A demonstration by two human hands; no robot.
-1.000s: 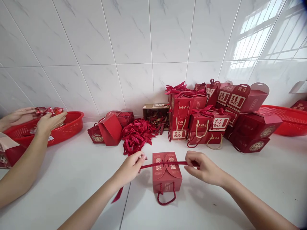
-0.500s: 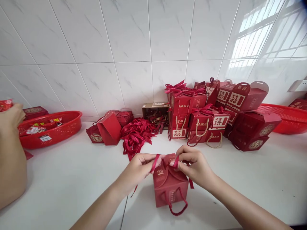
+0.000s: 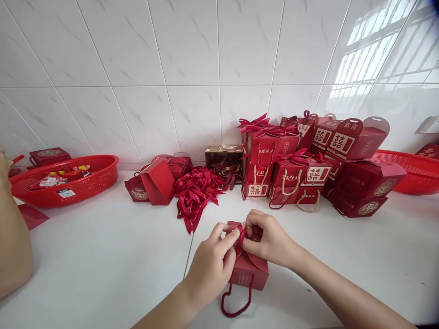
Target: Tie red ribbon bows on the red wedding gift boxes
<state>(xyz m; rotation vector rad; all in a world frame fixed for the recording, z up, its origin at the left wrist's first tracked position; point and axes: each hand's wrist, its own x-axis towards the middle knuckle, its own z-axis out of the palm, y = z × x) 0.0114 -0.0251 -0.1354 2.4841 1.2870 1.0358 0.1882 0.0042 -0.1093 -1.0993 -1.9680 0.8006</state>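
A dark red gift box point(image 3: 255, 274) with a red rope handle point(image 3: 236, 314) stands on the white table right before me. Over its folded top flaps runs a red satin ribbon point(image 3: 241, 238). My left hand point(image 3: 214, 256) pinches the ribbon from the left, covering part of the lid. My right hand point(image 3: 272, 237) has its thumb and fingers closed on the ribbon from the right. The two hands meet above the box, and the fingertips partly hide the ribbon between them.
Behind the box lies a heap of red ribbons point(image 3: 197, 192), beside a small cardboard box point(image 3: 224, 151) of ribbon pieces. Stacked gift boxes point(image 3: 288, 171) fill the back right. Red baskets stand left point(image 3: 85, 187) and right point(image 3: 420, 178). Another person's arm point(image 3: 13, 242) is at the left edge.
My hands have come together over the box, drawing the ribbon ends inward; they were apart with separate ends. The rope handle has shifted left. The other person's hand has left view.
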